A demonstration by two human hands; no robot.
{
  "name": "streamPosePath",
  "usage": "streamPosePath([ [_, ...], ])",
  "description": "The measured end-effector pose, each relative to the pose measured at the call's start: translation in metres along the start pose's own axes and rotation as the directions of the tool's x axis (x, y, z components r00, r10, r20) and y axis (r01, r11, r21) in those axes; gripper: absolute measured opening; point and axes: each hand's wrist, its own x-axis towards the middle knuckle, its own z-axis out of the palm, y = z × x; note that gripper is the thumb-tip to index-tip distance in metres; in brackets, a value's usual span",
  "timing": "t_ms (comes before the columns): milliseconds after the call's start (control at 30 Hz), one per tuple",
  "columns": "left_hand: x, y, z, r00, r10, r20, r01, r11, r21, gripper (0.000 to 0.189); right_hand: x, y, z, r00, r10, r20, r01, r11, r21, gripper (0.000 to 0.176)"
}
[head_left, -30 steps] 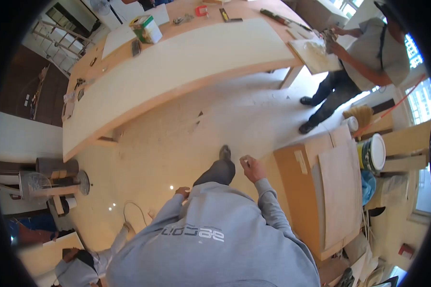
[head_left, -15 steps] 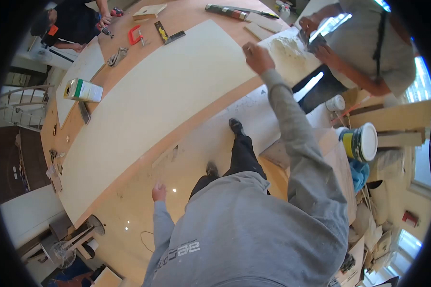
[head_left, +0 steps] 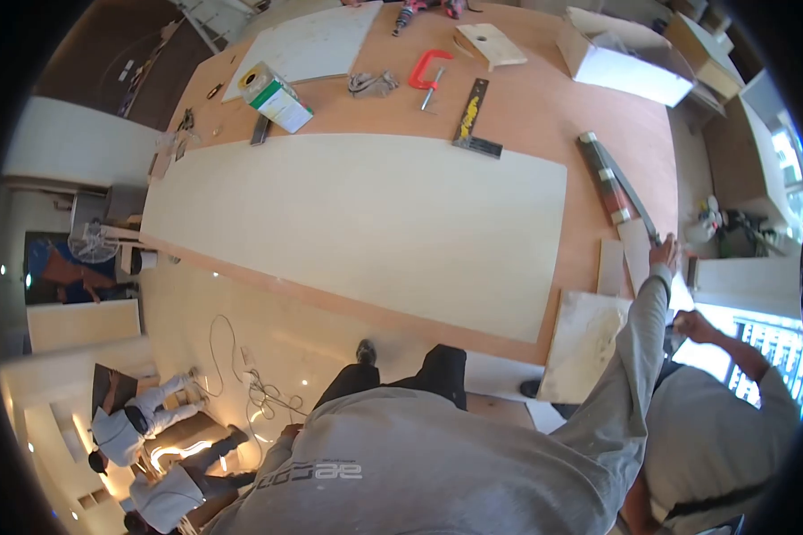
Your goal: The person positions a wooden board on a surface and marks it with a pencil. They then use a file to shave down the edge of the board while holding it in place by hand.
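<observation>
My right hand [head_left: 663, 253] reaches to the right end of the table, its fingers closed at the near end of a long, narrow, dark-bladed tool [head_left: 631, 192]. That tool lies beside a dark tube with a red band [head_left: 603, 178]. Pale offcut strips [head_left: 610, 267] rest just left of the hand. Low by my hip, my left hand [head_left: 292, 430] is mostly hidden by my sleeve, and its fingers do not show clearly. A large white panel [head_left: 357, 232] lies flat in front of me, with a black square [head_left: 474, 120] at its far edge.
Beyond the panel are a red clamp [head_left: 428, 76], a metal can [head_left: 277, 98], a crumpled cloth [head_left: 373, 84] and a white box [head_left: 629, 62]. A co-worker [head_left: 718, 428] stands close on my right, near a powder-covered board [head_left: 584, 348]. A cable [head_left: 259, 388] lies on the floor.
My view has turned right. My right hand has moved from above the panel's right end to the narrow tool's near end. My left hand has dropped nearer my hip.
</observation>
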Motion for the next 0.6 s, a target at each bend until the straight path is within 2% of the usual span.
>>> streamPosePath([
  [67, -0.014, 0.021, -0.004, 0.999, -0.052, -0.005, 0.052, 0.999, -0.018, 0.051, 0.014, 0.017, 0.026, 0.989, -0.079, -0.121, 0.073, 0.996, -0.057, 0.055],
  [133, -0.016, 0.021, -0.001, 0.991, -0.132, -0.017, 0.131, 0.990, -0.058, 0.050, 0.049, 0.046, 0.057, 0.990, -0.083, 0.111, 0.100, 0.984, -0.150, 0.061],
  [233, -0.037, 0.056, -0.029, 0.962, -0.272, -0.037, 0.260, 0.947, -0.190, 0.049, 0.034, 0.027, 0.023, 0.964, -0.058, 0.261, 0.114, 0.973, -0.203, 0.061],
  [267, -0.043, 0.070, -0.040, 0.955, -0.292, -0.048, 0.275, 0.937, -0.214, 0.048, 0.051, 0.040, 0.047, 0.970, -0.088, 0.227, 0.143, 0.961, -0.239, 0.066],
  [300, -0.041, 0.067, -0.039, 0.957, -0.286, -0.040, 0.258, 0.910, -0.325, 0.049, 0.066, 0.052, 0.072, 0.983, -0.112, 0.148, 0.146, 0.959, -0.243, 0.071],
  [333, -0.040, 0.064, -0.035, 0.953, -0.297, -0.055, 0.259, 0.896, -0.361, 0.049, 0.071, 0.058, 0.077, 0.977, -0.126, 0.172, 0.164, 0.960, -0.229, 0.076],
  [367, -0.047, 0.076, -0.038, 0.930, -0.362, -0.054, 0.321, 0.878, -0.355, 0.050, 0.085, 0.063, 0.086, 0.971, -0.115, 0.209, 0.151, 0.974, -0.167, 0.081],
  [400, -0.039, 0.069, -0.033, 0.939, -0.331, -0.091, 0.291, 0.908, -0.301, 0.052, 0.095, 0.077, 0.089, 0.946, -0.220, 0.240, 0.250, 0.963, -0.104, 0.081],
  [433, -0.032, 0.058, -0.020, 0.946, -0.300, -0.120, 0.263, 0.932, -0.249, 0.054, 0.119, 0.103, 0.124, 0.939, -0.320, 0.129, 0.337, 0.929, -0.152, 0.079],
  [467, -0.034, 0.068, -0.020, 0.942, -0.329, -0.070, 0.306, 0.924, -0.229, 0.055, 0.109, 0.110, 0.110, 0.922, -0.371, 0.110, 0.387, 0.883, -0.264, 0.076],
  [500, -0.035, 0.073, -0.013, 0.952, -0.248, -0.181, 0.233, 0.967, -0.101, 0.057, 0.150, 0.142, 0.131, 0.910, -0.414, 0.005, 0.405, 0.887, -0.223, 0.069],
  [533, -0.034, 0.085, -0.018, 0.946, -0.324, -0.011, 0.320, 0.939, -0.127, 0.054, 0.137, 0.111, 0.097, 0.916, -0.401, 0.025, 0.391, 0.874, -0.289, 0.068],
  [567, -0.023, 0.068, 0.005, 0.959, -0.256, -0.118, 0.239, 0.961, -0.141, 0.056, 0.117, 0.077, 0.055, 0.935, -0.354, -0.008, 0.334, 0.890, -0.311, 0.067],
  [600, -0.012, 0.065, 0.019, 0.955, -0.215, -0.205, 0.214, 0.976, -0.025, 0.052, 0.098, 0.049, 0.016, 0.953, -0.301, -0.042, 0.273, 0.908, -0.317, 0.066],
])
